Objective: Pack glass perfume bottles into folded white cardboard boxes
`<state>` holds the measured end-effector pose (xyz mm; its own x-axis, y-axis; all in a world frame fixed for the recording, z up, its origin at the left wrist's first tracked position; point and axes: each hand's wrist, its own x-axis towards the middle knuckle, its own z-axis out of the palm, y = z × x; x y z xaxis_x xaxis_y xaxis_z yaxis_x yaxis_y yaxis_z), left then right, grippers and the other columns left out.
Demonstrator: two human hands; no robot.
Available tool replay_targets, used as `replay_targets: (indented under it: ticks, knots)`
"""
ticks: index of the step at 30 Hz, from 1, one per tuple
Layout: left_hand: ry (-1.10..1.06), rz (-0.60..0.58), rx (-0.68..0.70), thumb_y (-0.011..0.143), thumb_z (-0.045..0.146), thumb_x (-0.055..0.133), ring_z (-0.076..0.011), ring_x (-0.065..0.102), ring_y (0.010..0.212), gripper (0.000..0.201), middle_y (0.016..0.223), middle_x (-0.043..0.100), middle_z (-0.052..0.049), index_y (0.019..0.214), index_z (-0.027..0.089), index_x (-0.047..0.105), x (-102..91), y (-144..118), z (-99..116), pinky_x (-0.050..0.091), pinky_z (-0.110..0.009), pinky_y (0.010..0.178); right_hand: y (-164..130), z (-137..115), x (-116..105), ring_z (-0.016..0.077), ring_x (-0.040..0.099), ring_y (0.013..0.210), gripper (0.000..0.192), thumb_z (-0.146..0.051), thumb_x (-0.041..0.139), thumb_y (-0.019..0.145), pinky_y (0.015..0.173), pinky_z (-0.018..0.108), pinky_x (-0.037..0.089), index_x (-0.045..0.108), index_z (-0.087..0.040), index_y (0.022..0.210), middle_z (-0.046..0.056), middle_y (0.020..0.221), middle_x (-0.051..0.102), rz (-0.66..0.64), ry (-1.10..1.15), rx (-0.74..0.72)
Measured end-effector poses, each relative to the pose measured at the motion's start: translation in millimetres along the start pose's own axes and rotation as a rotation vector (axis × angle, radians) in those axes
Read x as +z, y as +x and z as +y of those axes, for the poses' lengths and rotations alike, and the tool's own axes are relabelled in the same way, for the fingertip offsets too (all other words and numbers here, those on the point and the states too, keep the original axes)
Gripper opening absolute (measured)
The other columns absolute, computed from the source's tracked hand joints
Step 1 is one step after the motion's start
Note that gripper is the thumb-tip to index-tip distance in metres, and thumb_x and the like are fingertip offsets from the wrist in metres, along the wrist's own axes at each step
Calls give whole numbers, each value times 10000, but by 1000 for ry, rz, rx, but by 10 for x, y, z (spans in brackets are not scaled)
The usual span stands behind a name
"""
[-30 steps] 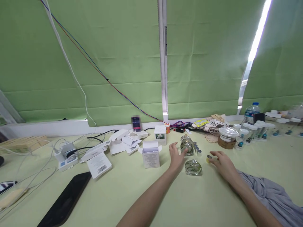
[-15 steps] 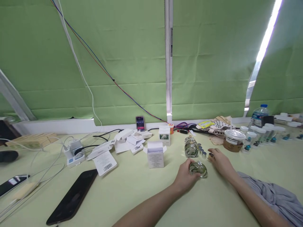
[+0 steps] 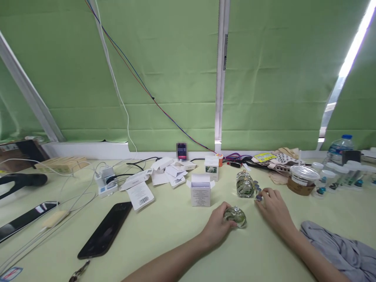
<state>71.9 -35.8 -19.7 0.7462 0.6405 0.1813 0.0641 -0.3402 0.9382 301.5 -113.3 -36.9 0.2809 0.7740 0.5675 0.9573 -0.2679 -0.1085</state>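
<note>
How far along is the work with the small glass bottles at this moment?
Looks done: one white carton stands open, with emptied packaging behind it. In hand: the left hand grips a round glass bottle on the table; the right hand fingers a small cap. Left: more bottles and caps wait beyond, uncapped it seems.

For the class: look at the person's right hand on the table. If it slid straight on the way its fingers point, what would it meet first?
The right hand points up-left, its fingertips at a small silver cap. Just beyond lies the row of caps beside the glass bottles; the caps probably come first, though depth is unclear.
</note>
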Motion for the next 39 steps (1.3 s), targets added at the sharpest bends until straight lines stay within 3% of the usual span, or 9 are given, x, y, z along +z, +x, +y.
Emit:
replay_targets:
  ticks: [4,7,12,18,22,26,29,35,39]
  knots:
    - [58,47,-12,678,104,626,-180,522,816,252,862,597,-9,903,185,544,-213,-101,-20,376,-277,719,-139,-156,-2,200,594,880,130,-285,429,878,775,328,479,512,-220,955,74,1075,614,-196,517,-19]
    - [113,82,-14,672,115,639,-192,518,848,248,880,588,-12,889,187,544,-272,-74,-34,371,-288,739,-160,-204,-18,183,602,829,173,-321,417,896,751,308,486,538,-225,974,49,964,630,-316,637,-51]
    - [152,42,6,679,149,660,-198,517,850,253,873,586,-17,906,189,554,-289,-3,-90,371,-291,730,-135,-110,-9,208,589,957,279,-314,396,911,850,334,466,625,-237,1050,70,1015,616,-276,595,-147]
    - [143,36,40,693,155,652,-200,521,860,253,892,597,-22,924,193,557,-281,0,-116,374,-290,738,-124,-165,-19,217,614,844,206,-231,437,858,753,346,501,611,-210,965,85,904,650,-287,532,-156]
    - [133,35,42,691,162,652,-196,521,841,252,875,593,-16,922,191,556,-278,-5,-99,374,-288,729,-119,-200,-42,214,613,923,233,-257,405,893,804,340,492,603,-235,1014,84,993,657,-253,591,-198]
    - [122,26,40,692,165,657,-195,526,835,256,878,601,-18,926,190,557,-283,-8,-90,374,-286,724,-134,-55,43,230,613,956,267,-315,399,902,825,358,484,571,-233,1091,90,1044,656,-91,542,-50]
    - [117,19,37,694,174,662,-193,528,834,258,880,605,-16,931,191,559,-281,-10,-80,373,-286,728,-150,53,116,233,626,914,244,-300,414,881,785,354,493,569,-229,1057,78,992,674,-85,455,6]
    - [28,68,41,662,132,664,-189,524,865,348,918,591,-12,976,199,528,-265,-19,-69,379,-287,752,-220,-73,52,233,610,966,268,-325,401,931,813,342,469,528,-205,1134,104,1053,628,39,298,-145]
    - [3,97,67,668,111,636,-175,530,845,321,912,601,-4,963,200,547,-260,-37,-55,378,-277,743,-283,-223,118,189,629,700,289,-342,320,967,599,285,450,581,-218,948,52,822,621,-40,173,-259]
